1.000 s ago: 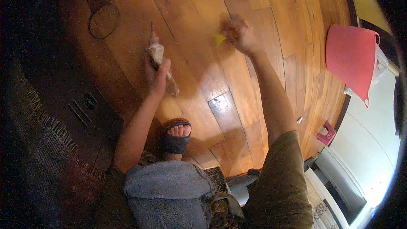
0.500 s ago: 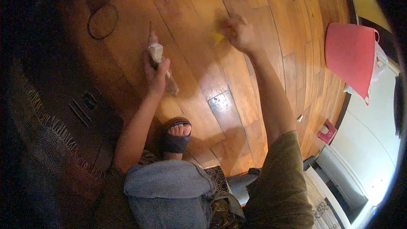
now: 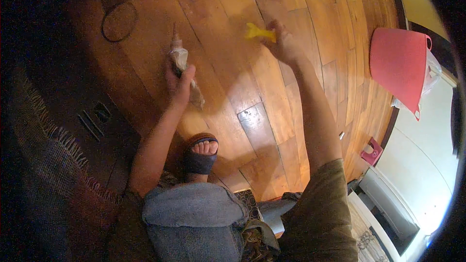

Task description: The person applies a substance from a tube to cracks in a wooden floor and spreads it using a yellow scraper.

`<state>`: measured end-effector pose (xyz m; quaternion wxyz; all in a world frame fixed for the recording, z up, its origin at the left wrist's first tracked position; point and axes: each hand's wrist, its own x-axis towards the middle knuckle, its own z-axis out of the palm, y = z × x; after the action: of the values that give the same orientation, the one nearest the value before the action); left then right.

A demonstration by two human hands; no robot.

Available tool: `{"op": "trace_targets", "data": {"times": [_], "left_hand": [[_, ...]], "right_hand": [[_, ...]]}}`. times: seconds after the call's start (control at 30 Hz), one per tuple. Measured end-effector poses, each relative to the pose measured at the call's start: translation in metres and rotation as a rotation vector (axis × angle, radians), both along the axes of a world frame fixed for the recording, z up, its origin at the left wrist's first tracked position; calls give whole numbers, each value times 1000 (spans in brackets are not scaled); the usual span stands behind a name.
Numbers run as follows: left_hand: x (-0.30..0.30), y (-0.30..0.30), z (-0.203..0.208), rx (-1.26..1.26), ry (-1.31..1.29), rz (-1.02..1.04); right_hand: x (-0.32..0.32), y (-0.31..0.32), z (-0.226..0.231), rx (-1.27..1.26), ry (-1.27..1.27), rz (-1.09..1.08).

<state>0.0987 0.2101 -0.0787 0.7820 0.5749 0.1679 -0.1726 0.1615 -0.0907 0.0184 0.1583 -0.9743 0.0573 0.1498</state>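
Observation:
My left hand (image 3: 180, 80) is closed around a long, tapering shell-like object (image 3: 179, 58). It has a thin brownish point at the far end, a whitish middle and a mottled tail below my palm; its exact kind is unclear. To the right and farther out, my right hand (image 3: 286, 46) grips a small yellow wrench, toy-like in look (image 3: 259, 32), by one end. The wrench's forked head points left, toward the other hand, over the wooden floor (image 3: 228, 87). A wide gap separates my two hands.
A thin dark ring (image 3: 119, 22) lies on the floor at far left. Near left are dark slotted fittings (image 3: 94, 121) and a fringed cloth (image 3: 58, 150). My sandalled foot (image 3: 202, 153) is below. At right stand a pink basket (image 3: 398, 65) and a small pink stool (image 3: 372, 152).
My right hand has slowed and shifted slightly right and down, so the yellow wrench, blurred before, now shows clearly. My left hand keeps its grip and has hardly moved.

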Motion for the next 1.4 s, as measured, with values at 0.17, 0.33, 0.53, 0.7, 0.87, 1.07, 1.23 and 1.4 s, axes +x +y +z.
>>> {"op": "trace_targets", "data": {"times": [0.17, 0.33, 0.53, 0.7, 0.87, 1.07, 1.23, 1.4], "left_hand": [[-3, 6, 10, 5, 59, 20], [-1, 5, 7, 58, -16, 7], [3, -5, 24, 64, -16, -11], [0, 0, 15, 81, -11, 3], [1, 2, 8, 73, -70, -7], [1, -1, -3, 29, -62, -13], [2, -6, 14, 33, -76, 19], [0, -5, 14, -17, 46, 45]], "right_hand": [[-8, 64, 60, -79, 41, 33], [-2, 100, 72, -299, 211, 90], [-11, 110, 60, -322, 235, 58], [-41, 104, 72, -313, 274, 110], [-41, 99, 75, -355, 283, 125], [8, 112, 75, -342, 160, 72], [-25, 104, 65, -355, 86, 189], [-28, 80, 61, -336, 260, 211]]}}
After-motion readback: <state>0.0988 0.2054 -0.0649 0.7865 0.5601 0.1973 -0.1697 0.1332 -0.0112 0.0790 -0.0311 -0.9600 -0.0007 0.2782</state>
